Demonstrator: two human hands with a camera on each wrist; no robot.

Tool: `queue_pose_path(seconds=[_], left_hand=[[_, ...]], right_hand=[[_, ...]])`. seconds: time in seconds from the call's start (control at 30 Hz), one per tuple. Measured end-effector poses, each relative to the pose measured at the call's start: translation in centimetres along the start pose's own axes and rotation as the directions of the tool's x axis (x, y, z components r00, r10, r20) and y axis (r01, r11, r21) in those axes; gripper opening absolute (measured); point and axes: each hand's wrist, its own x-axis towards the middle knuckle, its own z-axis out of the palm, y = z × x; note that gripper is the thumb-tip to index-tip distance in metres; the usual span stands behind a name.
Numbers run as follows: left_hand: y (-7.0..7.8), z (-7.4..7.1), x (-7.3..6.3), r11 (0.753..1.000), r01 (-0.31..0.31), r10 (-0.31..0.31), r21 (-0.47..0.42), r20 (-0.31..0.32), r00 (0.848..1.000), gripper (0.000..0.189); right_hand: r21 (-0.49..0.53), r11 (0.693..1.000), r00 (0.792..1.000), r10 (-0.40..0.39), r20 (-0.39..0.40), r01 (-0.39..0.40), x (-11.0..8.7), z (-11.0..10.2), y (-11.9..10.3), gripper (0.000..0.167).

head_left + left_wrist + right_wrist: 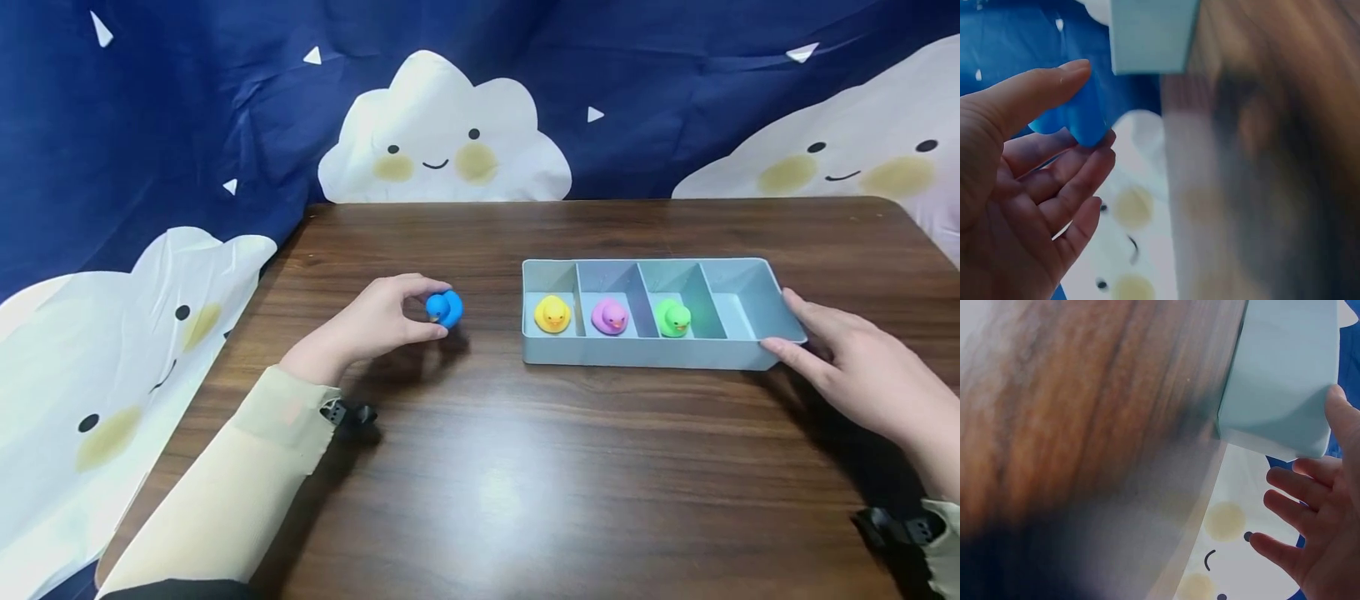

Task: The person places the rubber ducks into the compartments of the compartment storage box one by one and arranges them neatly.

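My left hand [371,321] pinches a blue rubber duck [448,309] between thumb and fingertips, left of a grey-blue divided tray [652,353]. In the left wrist view the thumb lies across the duck [1088,115], and the lower fingers are loosely bent. At the tray's right end, my right hand [862,358] holds the corner, thumb at the near edge and index finger on the end wall. A yellow duck [552,314], a pink-purple duck [610,317] and a green duck [673,317] sit in separate compartments from the left; the rightmost compartment [750,304] shows a bare floor.
The tray rests on a dark wood-grain table [480,467], right of the middle. Behind the table hangs a blue cloth [600,50] with smiling clouds, which also covers the left side. Each wrist carries a small black camera [348,413].
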Motion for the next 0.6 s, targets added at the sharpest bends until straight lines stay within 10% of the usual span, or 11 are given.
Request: queue_pose_path(seconds=[0.6], left_hand=[[9.0, 2.3, 6.2, 0.987, -0.148, 0.142, 0.062, 0.087, 0.986, 0.054]], right_hand=[[-0.004, 1.0, 0.999, 0.006, 0.04, -0.005, -0.2, -0.9, -0.2, 0.079]])
